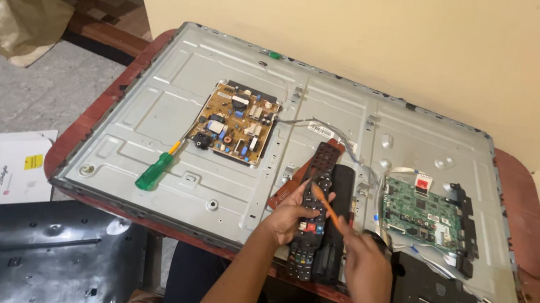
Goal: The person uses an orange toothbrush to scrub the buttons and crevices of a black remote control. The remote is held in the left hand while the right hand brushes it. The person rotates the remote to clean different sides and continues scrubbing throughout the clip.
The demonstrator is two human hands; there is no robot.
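Left hand is gripping a black remote, fingers wrapped round its middle w/ thumb lying across the buttons. Remote is long & slim, rows of small buttons, a few red/coloured ones near the lower half; it's lying lengthwise on the near edge of the TV back panel, lower end hanging over the edge toward the person. Right hand is pinching a thin orange tool, closed tight on its handle end, tip touching the remote's side by the left thumb. A second black piece, same length, is lying just beside the remote on its right.

Panel is bare grey metal, resting on a reddish-brown table. Tan circuit board sitting upper left, green board at right. Green-handled screwdriver is lying on the panel, well apart from the hands. Cream wall behind; black cover & white box on the floor at left.
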